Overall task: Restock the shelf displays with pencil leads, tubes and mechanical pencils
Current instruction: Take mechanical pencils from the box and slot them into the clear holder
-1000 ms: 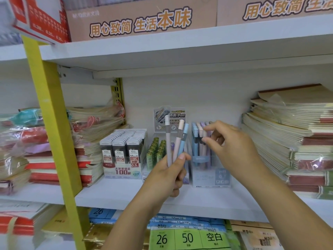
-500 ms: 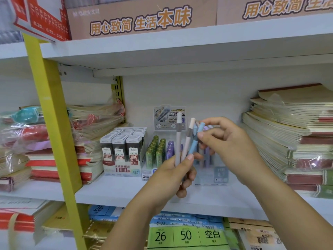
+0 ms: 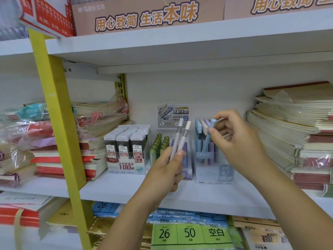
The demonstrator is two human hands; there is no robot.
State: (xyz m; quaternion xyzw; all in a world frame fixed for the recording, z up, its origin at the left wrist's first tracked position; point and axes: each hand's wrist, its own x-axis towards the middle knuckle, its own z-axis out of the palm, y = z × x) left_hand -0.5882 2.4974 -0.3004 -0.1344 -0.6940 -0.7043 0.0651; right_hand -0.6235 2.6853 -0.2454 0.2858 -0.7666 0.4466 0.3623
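My left hand (image 3: 164, 172) grips two mechanical pencils (image 3: 180, 139), one grey with a white cap and one grey with a beige cap, upright in front of the shelf. My right hand (image 3: 236, 141) pinches a blue mechanical pencil (image 3: 209, 136) near its top, slanted over the clear pencil display box (image 3: 214, 168) that holds several pastel pencils. Left of that box stands a clear display of green and purple lead tubes (image 3: 160, 147). Further left sits a box of black lead cases (image 3: 126, 147) marked 100.
Tall stacks of notebooks (image 3: 295, 134) fill the shelf's right side, and wrapped notebook stacks (image 3: 93, 138) the left. A yellow upright post (image 3: 59, 123) crosses the left foreground. The white shelf board (image 3: 207, 193) runs below; paper packs marked 26 and 50 (image 3: 189, 231) lie underneath.
My right hand took the blue pencil out of my left hand's bunch and carried it right, over the pencil box. My left hand now holds two pencils instead of three.
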